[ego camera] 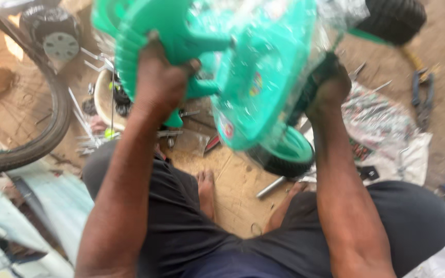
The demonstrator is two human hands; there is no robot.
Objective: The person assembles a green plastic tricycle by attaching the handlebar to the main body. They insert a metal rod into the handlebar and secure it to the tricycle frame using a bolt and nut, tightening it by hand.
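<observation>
Holding the green plastic toy tricycle body (243, 67) up over my lap, I have both hands on it. My left hand (163, 82) is clenched around a green bar on the near side of the plastic shell, thumb wrapped over the top. My right hand (330, 85) grasps the other side, fingers closed on a dark part beside the clear wrapping (336, 13) that covers the body; the picture is blurred there, so I cannot tell exactly what that part is. A small wheel with a green hub (287, 152) hangs at the bottom of the body, above the sandy ground (235, 183). My bare feet (206, 190) rest on that ground between my knees. A large bicycle wheel (37, 134) lies at the left, a metal rod (270, 188) lies near my feet, and pliers (422, 98) lie at the right, well apart.
</observation>
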